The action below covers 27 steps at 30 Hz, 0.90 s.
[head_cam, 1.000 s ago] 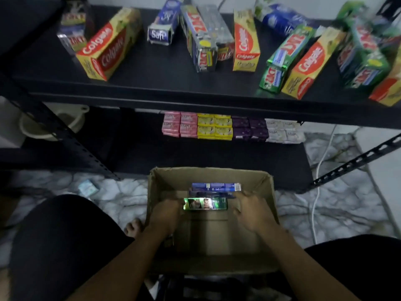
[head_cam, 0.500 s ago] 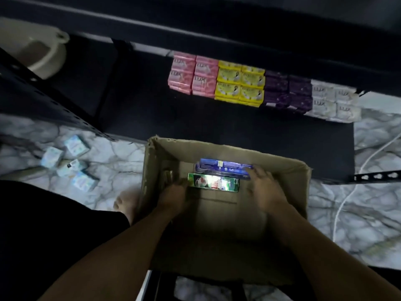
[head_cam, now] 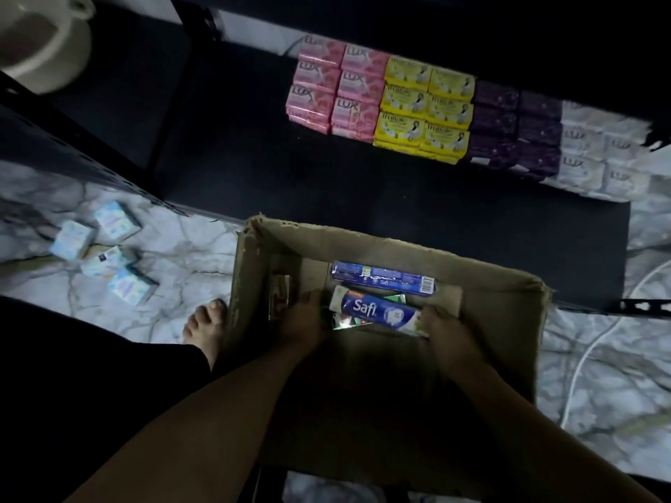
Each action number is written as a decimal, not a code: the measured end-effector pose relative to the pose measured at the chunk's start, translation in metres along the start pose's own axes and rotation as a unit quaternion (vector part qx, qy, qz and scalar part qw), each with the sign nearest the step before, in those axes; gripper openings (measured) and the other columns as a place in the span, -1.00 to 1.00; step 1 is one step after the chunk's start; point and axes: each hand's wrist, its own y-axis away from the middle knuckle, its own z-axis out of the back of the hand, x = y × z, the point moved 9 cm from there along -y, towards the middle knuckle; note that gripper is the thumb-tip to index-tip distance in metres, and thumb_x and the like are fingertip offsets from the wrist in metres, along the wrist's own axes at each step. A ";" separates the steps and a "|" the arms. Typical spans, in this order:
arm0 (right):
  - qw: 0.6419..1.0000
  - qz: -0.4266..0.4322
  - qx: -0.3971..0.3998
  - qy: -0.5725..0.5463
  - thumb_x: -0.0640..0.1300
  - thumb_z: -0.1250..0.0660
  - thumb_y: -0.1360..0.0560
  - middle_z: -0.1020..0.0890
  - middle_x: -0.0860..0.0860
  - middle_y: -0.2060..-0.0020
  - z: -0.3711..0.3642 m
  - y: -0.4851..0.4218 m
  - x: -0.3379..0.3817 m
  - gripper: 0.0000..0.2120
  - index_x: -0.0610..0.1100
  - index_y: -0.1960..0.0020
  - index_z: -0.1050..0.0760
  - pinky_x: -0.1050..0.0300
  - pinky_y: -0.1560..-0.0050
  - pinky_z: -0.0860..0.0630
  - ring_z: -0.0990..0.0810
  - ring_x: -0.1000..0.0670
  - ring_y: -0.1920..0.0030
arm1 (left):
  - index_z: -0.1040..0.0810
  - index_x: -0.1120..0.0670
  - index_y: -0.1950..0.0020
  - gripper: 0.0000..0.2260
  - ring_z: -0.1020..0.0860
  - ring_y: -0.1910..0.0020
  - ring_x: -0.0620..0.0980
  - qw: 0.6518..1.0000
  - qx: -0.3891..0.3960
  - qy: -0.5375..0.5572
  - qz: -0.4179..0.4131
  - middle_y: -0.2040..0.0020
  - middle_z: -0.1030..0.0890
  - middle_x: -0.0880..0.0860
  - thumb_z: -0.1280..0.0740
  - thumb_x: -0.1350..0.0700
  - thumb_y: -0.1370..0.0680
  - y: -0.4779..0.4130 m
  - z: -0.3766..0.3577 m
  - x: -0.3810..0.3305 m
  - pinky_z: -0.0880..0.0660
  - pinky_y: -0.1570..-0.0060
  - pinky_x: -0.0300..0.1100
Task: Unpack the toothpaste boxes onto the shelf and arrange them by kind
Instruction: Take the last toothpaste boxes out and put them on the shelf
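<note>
Fingers of our left hand are curling round the left end of a blue-and-white toothpaste box reading "Safi", and our right hand is clamping the opposite end. We are holding it between both hands, low inside the cardboard carton. Beneath it a green box is peeking out, its print too dim to read; whether our fingers are also touching it we cannot tell. Just beyond, a darker blue box is lying flat in the carton, carrying a small "Safi" mark. Against the carton's left wall a red-and-white box is standing on edge, its label unreadable.

The carton is sitting on the marble floor, right at the front edge of the black lower shelf. Soap bars are sitting at the back of that shelf in blocks by colour: pink "LUX" bars, yellow packs lettered something like "Fruitale", dark purple bars we cannot read, and white "LUX" bars.

Our bare foot is resting just beside the carton, and farther left four pale blue packs are lying loose — writing illegible. A white cable is trailing across the floor on the right.
</note>
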 end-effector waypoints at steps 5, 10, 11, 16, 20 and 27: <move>0.997 -0.013 0.013 -0.079 -0.03 -0.55 -0.39 -0.51 -0.06 -0.33 -0.027 0.018 0.004 -0.25 -0.02 -0.43 -0.21 0.02 -0.15 -0.54 -0.55 -0.08 -0.26 | -0.37 0.09 -0.43 -0.52 -0.54 -0.26 0.11 0.999 -0.014 0.040 0.009 -0.36 -0.51 0.13 -0.43 0.13 -0.55 0.017 -0.022 0.006 -0.49 -0.17 -0.06; 0.993 -0.023 0.064 -0.095 0.11 -0.53 -0.37 -0.47 -0.06 -0.38 -0.055 0.038 0.000 -0.19 -0.09 -0.49 -0.27 0.08 -0.26 -0.47 -0.49 -0.07 -0.32 | -0.26 0.05 -0.53 -0.31 -0.57 -0.21 0.13 1.000 0.018 -0.009 -0.005 -0.38 -0.49 0.12 -0.50 0.07 -0.48 0.025 -0.040 0.005 -0.54 -0.13 -0.01; 0.989 -0.036 0.069 -0.126 0.14 -0.54 -0.36 -0.49 -0.05 -0.36 -0.061 0.043 -0.006 -0.20 -0.10 -0.47 -0.30 0.07 -0.25 -0.49 -0.51 -0.06 -0.30 | -0.24 0.04 -0.55 -0.31 -0.57 -0.21 0.13 1.000 0.016 -0.013 -0.009 -0.40 -0.47 0.11 -0.49 0.08 -0.49 0.026 -0.041 0.004 -0.53 -0.14 0.00; 0.963 -0.082 0.018 -0.256 0.11 -0.51 -0.40 -0.58 0.05 -0.12 -0.058 0.060 -0.025 -0.43 -0.07 -0.28 -0.38 0.12 -0.01 -0.52 -0.61 -0.05 -0.14 | -0.31 0.08 -0.55 -0.22 -0.42 -0.40 0.13 0.999 0.025 -0.034 -0.031 -0.54 -0.31 0.12 -0.56 -0.03 -0.41 0.027 -0.044 -0.002 -0.37 -0.35 -0.08; 0.909 -0.131 -0.037 -0.395 -0.08 -0.57 -0.37 -0.66 -0.04 -0.03 -0.050 0.067 -0.035 -0.55 -0.06 -0.12 -0.40 0.02 0.11 -0.62 -0.66 -0.01 0.08 | -0.41 0.10 -0.46 -0.30 -0.46 -0.35 0.12 0.997 0.040 0.056 0.021 -0.41 -0.48 0.13 -0.59 0.04 -0.38 0.033 -0.027 -0.005 -0.43 -0.24 -0.14; 0.827 -0.084 -0.053 -0.553 -0.17 -0.54 -0.43 -0.64 -0.05 -0.05 -0.020 0.085 -0.013 -0.54 -0.03 -0.26 -0.45 0.11 0.25 -0.64 -0.70 -0.07 0.08 | -0.59 0.04 -0.25 -0.51 -0.55 -0.12 -0.02 0.959 0.062 0.273 0.044 -0.12 -0.59 -0.04 -0.61 0.24 -0.35 0.041 -0.014 -0.006 -0.54 0.19 -0.28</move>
